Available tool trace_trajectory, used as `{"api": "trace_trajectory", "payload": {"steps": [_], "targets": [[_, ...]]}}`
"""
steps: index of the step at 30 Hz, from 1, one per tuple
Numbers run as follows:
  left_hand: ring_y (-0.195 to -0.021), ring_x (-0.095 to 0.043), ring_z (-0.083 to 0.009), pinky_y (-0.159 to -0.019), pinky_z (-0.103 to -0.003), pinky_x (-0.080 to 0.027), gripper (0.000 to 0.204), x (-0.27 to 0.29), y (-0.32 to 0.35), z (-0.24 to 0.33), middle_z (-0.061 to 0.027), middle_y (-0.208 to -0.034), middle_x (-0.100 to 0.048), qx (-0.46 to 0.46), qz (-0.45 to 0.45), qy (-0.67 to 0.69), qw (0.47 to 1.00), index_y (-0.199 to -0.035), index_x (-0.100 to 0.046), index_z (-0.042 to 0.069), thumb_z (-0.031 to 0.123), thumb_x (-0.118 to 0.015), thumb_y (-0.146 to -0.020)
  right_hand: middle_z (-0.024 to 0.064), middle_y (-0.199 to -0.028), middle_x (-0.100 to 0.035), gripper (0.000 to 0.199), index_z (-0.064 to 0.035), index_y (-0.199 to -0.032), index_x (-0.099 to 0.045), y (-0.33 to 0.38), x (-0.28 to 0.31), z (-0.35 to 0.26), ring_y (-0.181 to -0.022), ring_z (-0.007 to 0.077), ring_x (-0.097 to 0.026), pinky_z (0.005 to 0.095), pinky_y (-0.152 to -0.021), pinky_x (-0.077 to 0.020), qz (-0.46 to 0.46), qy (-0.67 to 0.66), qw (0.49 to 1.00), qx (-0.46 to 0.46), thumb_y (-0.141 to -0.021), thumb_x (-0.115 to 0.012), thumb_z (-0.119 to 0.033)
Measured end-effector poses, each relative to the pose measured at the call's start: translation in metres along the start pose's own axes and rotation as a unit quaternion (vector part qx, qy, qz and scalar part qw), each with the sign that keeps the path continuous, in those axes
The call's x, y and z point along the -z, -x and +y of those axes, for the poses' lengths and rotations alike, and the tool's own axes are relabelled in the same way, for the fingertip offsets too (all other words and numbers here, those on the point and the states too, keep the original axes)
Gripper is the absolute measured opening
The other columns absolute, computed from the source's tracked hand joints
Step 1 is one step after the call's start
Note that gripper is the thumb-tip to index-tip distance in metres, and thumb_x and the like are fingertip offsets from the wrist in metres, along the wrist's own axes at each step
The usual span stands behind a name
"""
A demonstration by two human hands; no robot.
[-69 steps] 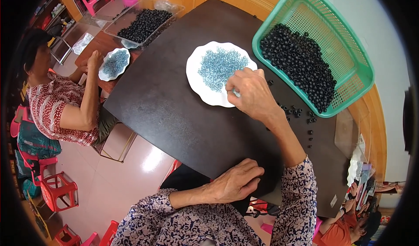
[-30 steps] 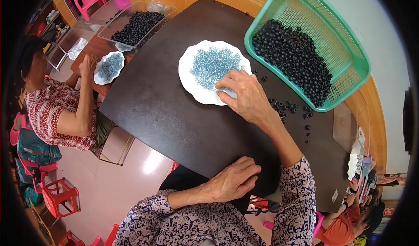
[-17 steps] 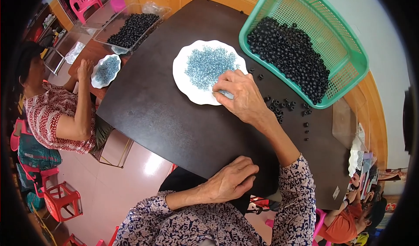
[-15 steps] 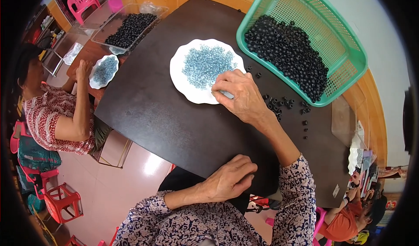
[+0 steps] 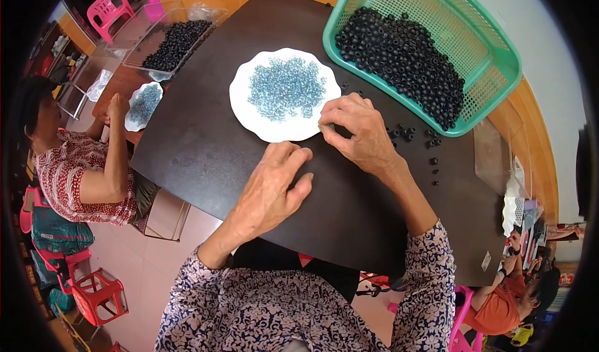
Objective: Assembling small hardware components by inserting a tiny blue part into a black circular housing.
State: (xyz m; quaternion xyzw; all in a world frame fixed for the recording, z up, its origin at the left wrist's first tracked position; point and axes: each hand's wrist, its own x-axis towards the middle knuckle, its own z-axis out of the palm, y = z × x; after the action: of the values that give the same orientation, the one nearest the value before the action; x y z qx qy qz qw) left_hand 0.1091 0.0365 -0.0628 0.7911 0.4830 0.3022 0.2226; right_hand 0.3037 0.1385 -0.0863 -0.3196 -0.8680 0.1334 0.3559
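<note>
A white scalloped plate (image 5: 238, 105) lies on the dark table, with small clear-blue beads (image 5: 286, 85) heaped across its middle. My right hand (image 5: 360, 130) is at the plate's right rim, thumb and forefinger pinched together. Whatever may be between those fingertips is too small to make out. Just below the plate's near rim, my left hand (image 5: 268, 186) hovers over the table, thumb apart from loosely bent fingers, holding nothing visible. Loose black ring-shaped pieces (image 5: 405, 132) are scattered right of my right hand.
A green mesh basket (image 5: 508, 83) of black pieces stands at the back right. At left, a co-worker (image 5: 87, 158) sits by a second bead plate (image 5: 136, 122) and a clear bin (image 5: 134, 58) of black pieces. Another person (image 5: 502, 302) is at lower right.
My left hand has risen from the table's near edge toward the plate, its thumb now apart from the fingers. My right hand has drawn back from over the beads to the plate's rim.
</note>
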Motion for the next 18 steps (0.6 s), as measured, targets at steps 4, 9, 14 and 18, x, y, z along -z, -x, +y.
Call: {"api": "trace_trajectory", "payload": {"steps": [4,9,14,18], "targets": [[-0.105,-0.054,-0.0333,-0.090,-0.040,-0.046,0.030,0.002,0.002,-0.001,-0.0155,-0.109,-0.056,0.028,0.014,-0.018,0.999,-0.110,-0.058,-0.001,0.008,-0.063,-0.082,0.0004,-0.094,-0.066,0.015,-0.0089,-0.085,-0.065,0.014,0.009,0.002,-0.085,0.0189,-0.059,0.0318,-0.076,-0.0414,0.028,-0.011,1.000,0.001,-0.073,-0.072,-0.004],[-0.104,-0.053,-0.0335,-0.090,-0.041,-0.046,0.031,0.001,0.004,-0.005,-0.0166,-0.107,-0.055,0.029,0.041,-0.064,0.997,-0.110,-0.058,-0.003,0.006,-0.063,-0.082,0.0004,-0.093,-0.066,0.016,-0.0089,-0.085,-0.065,0.032,0.014,0.009,-0.084,0.0184,-0.059,0.0316,-0.074,-0.0419,0.057,0.017,0.998,-0.017,-0.073,-0.071,-0.001],[-0.104,-0.052,-0.0348,-0.089,-0.042,-0.046,0.033,-0.001,0.012,-0.006,-0.0175,-0.107,-0.054,0.013,0.051,-0.068,0.996,-0.111,-0.056,-0.005,0.003,-0.063,-0.080,0.0026,-0.091,-0.066,0.018,-0.0070,-0.086,-0.064,0.040,0.014,0.003,-0.083,0.0196,-0.061,0.0317,-0.075,-0.0441,0.091,-0.004,0.994,-0.058,-0.072,-0.071,0.003],[-0.108,-0.052,-0.0350,-0.093,-0.041,-0.045,0.035,-0.004,0.020,-0.004,-0.0163,-0.116,-0.053,0.017,0.046,-0.092,0.995,-0.113,-0.055,-0.003,0.004,-0.064,-0.080,0.0036,-0.091,-0.066,0.019,-0.0046,-0.088,-0.064,0.049,0.008,-0.006,-0.077,0.0174,-0.062,0.0290,-0.069,-0.0470,0.112,-0.027,0.992,-0.043,-0.073,-0.070,0.006]]}}
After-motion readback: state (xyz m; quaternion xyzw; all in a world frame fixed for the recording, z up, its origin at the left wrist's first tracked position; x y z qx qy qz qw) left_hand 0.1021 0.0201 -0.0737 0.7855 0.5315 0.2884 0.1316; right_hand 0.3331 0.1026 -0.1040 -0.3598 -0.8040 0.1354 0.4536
